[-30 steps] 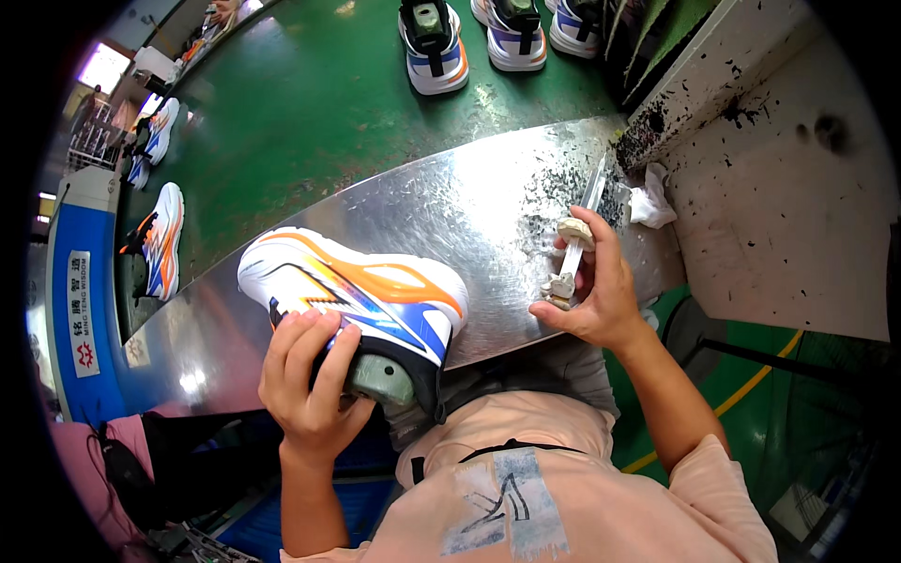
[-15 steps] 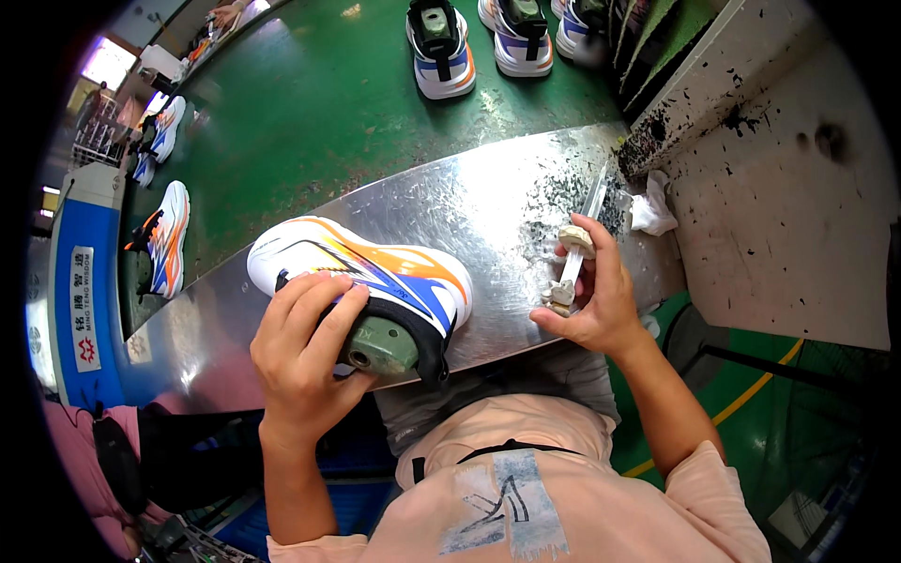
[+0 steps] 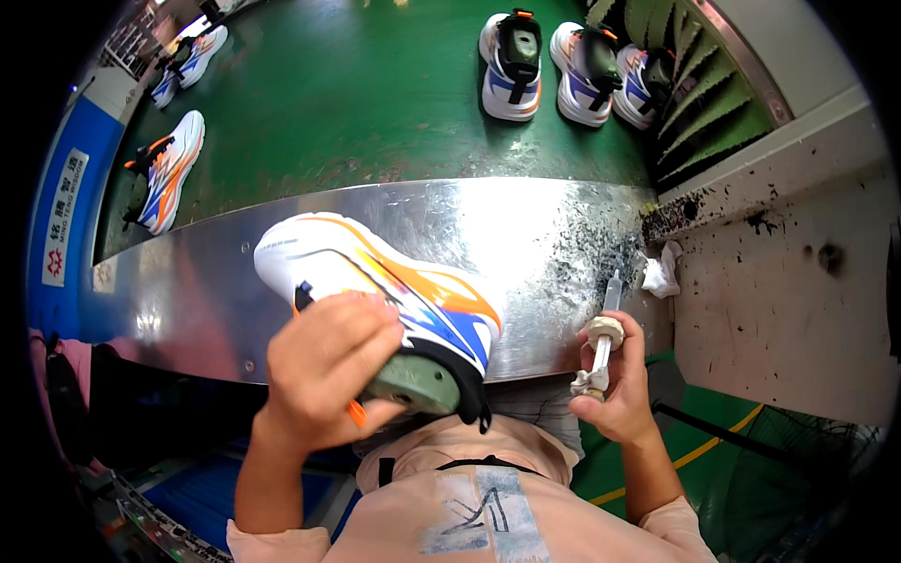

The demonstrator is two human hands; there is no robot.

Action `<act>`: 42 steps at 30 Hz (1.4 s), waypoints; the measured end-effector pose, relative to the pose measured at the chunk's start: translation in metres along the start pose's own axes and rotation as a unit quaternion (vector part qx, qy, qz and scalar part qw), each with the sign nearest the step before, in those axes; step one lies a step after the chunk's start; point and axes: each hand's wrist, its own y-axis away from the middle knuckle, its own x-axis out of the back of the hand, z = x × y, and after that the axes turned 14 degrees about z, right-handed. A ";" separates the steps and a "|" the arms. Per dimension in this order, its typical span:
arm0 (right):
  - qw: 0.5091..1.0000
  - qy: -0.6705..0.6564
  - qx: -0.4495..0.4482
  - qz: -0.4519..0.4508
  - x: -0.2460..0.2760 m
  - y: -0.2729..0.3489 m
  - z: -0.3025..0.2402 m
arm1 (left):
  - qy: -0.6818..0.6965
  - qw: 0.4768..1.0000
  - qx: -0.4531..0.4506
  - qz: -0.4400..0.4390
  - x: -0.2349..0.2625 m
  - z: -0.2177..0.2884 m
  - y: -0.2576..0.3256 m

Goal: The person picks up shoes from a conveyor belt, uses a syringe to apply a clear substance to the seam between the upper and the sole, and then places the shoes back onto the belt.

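Observation:
My left hand (image 3: 324, 366) grips a white, orange and blue running shoe (image 3: 441, 293) across its opening. The shoe is tilted on its side over the metal table, toe to the far left, heel near my body. A dark green shoe last (image 3: 430, 383) fills its opening. My right hand (image 3: 631, 399) is closed around a syringe (image 3: 612, 293) with a clear barrel, a whitish, caked collar and a caked plunger end. The syringe points away from me, its tip apart from the shoe. My left palm is hidden from view.
A metal tabletop (image 3: 197, 272) borders a green conveyor belt (image 3: 347, 103). Similar shoes (image 3: 511, 70) stand at the far right before green curtain strips (image 3: 713, 103); another shoe (image 3: 169, 174) lies left. Crumpled white tissue (image 3: 662, 272) sits beside a stained panel (image 3: 779, 281).
My right hand has drawn the syringe back toward my body. The shoe, still in my left hand, has come slightly nearer and right. The head view has shifted.

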 end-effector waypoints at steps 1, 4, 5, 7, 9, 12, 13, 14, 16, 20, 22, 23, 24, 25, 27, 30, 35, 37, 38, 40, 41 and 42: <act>1.000 -0.014 -0.015 0.006 -0.001 -0.003 0.001 | -0.008 1.000 0.004 0.013 -0.003 0.005 0.009; 0.999 0.005 -0.046 0.002 -0.006 -0.006 -0.003 | -0.039 0.998 0.015 0.040 -0.009 0.018 0.032; 0.998 0.022 -0.053 -0.004 -0.007 -0.005 -0.004 | -0.038 0.998 0.025 0.039 -0.008 0.020 0.038; 0.997 0.019 -0.077 -0.023 -0.010 -0.002 -0.014 | -0.049 0.998 0.009 0.049 -0.011 0.020 0.048; 0.997 -0.012 -0.079 -0.022 -0.013 -0.001 -0.026 | -0.050 0.997 -0.005 0.066 -0.015 0.019 0.050; 0.991 -0.035 -0.127 0.012 -0.036 -0.015 -0.074 | -0.059 0.995 -0.014 0.075 -0.016 0.018 0.056; 0.991 -0.058 -0.119 -0.015 -0.044 -0.022 -0.087 | -0.060 0.995 -0.018 0.077 -0.017 0.017 0.057; 0.989 -0.082 -0.113 -0.043 -0.052 -0.029 -0.100 | -0.049 0.995 0.000 0.084 -0.017 0.019 0.058; 0.988 -0.059 -0.112 -0.084 -0.080 -0.041 -0.132 | -0.046 0.994 -0.001 0.096 -0.016 0.017 0.059; 0.942 -0.191 -0.102 -0.256 -0.128 -0.071 -0.146 | -0.022 0.993 0.031 0.112 -0.018 0.019 0.061; 0.888 -0.282 -0.105 -0.347 -0.142 -0.085 -0.134 | -0.015 0.993 0.031 0.111 -0.019 0.021 0.061; 0.863 -0.312 -0.141 -0.373 -0.151 -0.088 -0.134 | -0.012 0.993 0.027 0.111 -0.020 0.023 0.062; 0.834 -0.337 -0.180 -0.398 -0.163 -0.092 -0.133 | -0.010 0.993 0.025 0.113 -0.020 0.022 0.065; 0.828 -0.320 -0.203 -0.413 -0.171 -0.094 -0.139 | -0.009 0.993 0.023 0.114 -0.020 0.021 0.067; 0.837 -0.267 -0.252 -0.404 -0.186 -0.095 -0.151 | -0.012 0.993 0.018 0.117 -0.019 0.019 0.069; 0.829 -0.258 -0.314 -0.384 -0.198 -0.097 -0.149 | -0.026 0.991 0.009 0.134 -0.022 0.018 0.072; 0.827 -0.267 -0.366 -0.332 -0.213 -0.098 -0.146 | -0.043 0.989 -0.006 0.138 -0.022 0.015 0.073; 0.828 -0.262 -0.371 -0.330 -0.219 -0.098 -0.146 | -0.043 0.989 -0.006 0.141 -0.023 0.015 0.075; 0.827 -0.259 -0.374 -0.330 -0.222 -0.099 -0.146 | -0.041 0.989 -0.004 0.143 -0.022 0.015 0.075; 0.828 -0.251 -0.378 -0.330 -0.226 -0.099 -0.146 | -0.036 0.988 -0.004 0.147 -0.021 0.014 0.076; 0.828 -0.247 -0.382 -0.329 -0.229 -0.099 -0.146 | -0.035 0.989 -0.004 0.144 -0.020 0.014 0.076; 0.829 -0.243 -0.386 -0.323 -0.231 -0.100 -0.148 | -0.032 0.989 -0.006 0.141 -0.020 0.013 0.076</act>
